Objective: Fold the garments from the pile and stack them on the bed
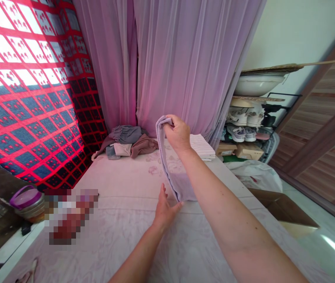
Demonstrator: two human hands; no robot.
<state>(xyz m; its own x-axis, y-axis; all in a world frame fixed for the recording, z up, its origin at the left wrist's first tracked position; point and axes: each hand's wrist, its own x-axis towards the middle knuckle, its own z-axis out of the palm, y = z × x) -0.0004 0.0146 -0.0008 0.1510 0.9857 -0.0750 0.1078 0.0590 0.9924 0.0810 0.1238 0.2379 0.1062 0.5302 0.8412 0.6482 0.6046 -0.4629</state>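
A folded lavender cloth (165,157) stands partly raised off the bed, its upper edge bent over. Its lower part lies on the sheet, partly hidden behind my right forearm. My right hand (178,133) pinches the top edge with closed fingers. Low at the near left corner is my left hand (166,210), fingers stretched and apart, thumb tip at the cloth's bottom edge. What kind of garment or linen it is, I cannot tell. Behind the right hand sits a folded stack of white striped cloth (202,146).
A heap of crumpled clothes (129,140) lies at the far left of the bed (117,228). Purple curtains (185,59) hang behind. At right stand a shoe rack (242,118) and an open cardboard box (279,208). A lidded bucket (28,202) is at left, near a blurred-out patch.
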